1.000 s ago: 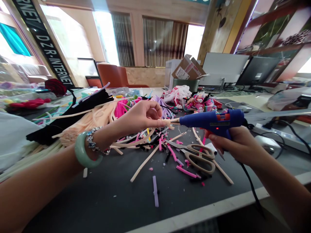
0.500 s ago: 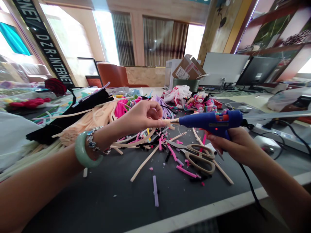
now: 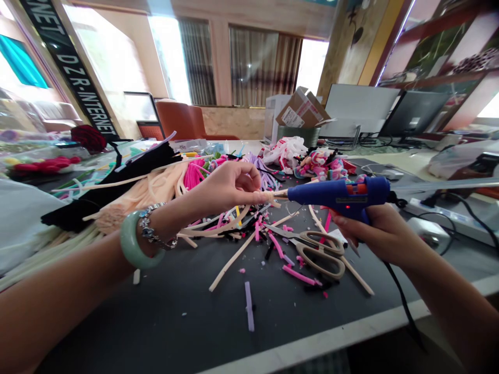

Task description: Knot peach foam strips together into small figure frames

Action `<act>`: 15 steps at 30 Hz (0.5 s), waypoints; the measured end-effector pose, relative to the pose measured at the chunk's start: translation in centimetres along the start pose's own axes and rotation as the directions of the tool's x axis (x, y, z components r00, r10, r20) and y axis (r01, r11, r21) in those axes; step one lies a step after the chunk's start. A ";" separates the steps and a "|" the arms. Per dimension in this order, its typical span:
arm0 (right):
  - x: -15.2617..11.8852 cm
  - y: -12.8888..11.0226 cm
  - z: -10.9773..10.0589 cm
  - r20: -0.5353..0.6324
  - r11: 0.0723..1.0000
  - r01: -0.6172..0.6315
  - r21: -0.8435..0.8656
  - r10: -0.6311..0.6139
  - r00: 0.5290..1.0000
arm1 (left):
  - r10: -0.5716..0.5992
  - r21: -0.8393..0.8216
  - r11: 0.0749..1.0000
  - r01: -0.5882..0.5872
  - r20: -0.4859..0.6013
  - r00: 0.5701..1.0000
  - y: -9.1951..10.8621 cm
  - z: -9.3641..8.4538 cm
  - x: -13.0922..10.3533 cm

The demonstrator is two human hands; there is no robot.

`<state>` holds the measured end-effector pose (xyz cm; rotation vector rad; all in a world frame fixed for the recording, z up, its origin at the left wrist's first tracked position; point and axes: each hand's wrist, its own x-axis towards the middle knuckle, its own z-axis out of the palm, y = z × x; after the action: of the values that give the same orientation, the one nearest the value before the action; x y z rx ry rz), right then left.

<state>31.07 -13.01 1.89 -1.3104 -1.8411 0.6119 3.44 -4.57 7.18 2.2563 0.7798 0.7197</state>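
My left hand (image 3: 237,187) pinches a small cream fuzzy piece (image 3: 276,201) between thumb and forefinger, above the middle of the table. A blue glue gun (image 3: 331,195) with a small red light is held by its handle in my right hand (image 3: 384,234). Its metal tip points left and meets the cream piece at my left fingertips. Below the gun lie scissors with beige handles (image 3: 322,254), open, among cut pink, black and cream stem pieces. Where exactly the tip touches is too small to tell.
Bundles of cream stems (image 3: 144,197) and black stems (image 3: 105,187) lie at the left. A lilac piece (image 3: 249,306) is near the front. A power strip (image 3: 452,221) with cables sits at the right, and a cardboard box (image 3: 302,109) and monitors stand behind.
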 end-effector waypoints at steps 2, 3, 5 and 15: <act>-0.1 -0.1 0.0 -0.001 1.000 -0.003 0.001 0.003 1.000 | 0.002 -0.008 1.000 -0.002 0.004 1.000 -0.1 0.0 0.0; -0.1 -0.1 0.0 0.001 1.000 -0.003 0.001 0.003 1.000 | 0.003 -0.013 1.000 -0.003 0.005 1.000 -0.1 0.0 0.0; -0.1 -0.2 -0.1 0.002 1.000 0.000 -0.001 0.000 1.000 | 0.006 -0.020 1.000 -0.006 0.005 1.000 -0.2 0.0 0.1; -0.2 -1.1 -0.1 0.024 0.999 -0.035 -0.032 0.036 0.999 | 0.008 0.013 1.000 -0.008 -0.009 1.000 0.1 0.0 0.0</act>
<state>30.59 -13.58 2.71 -1.3646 -1.8570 0.6228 3.48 -4.61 7.28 2.2703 0.7829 0.7313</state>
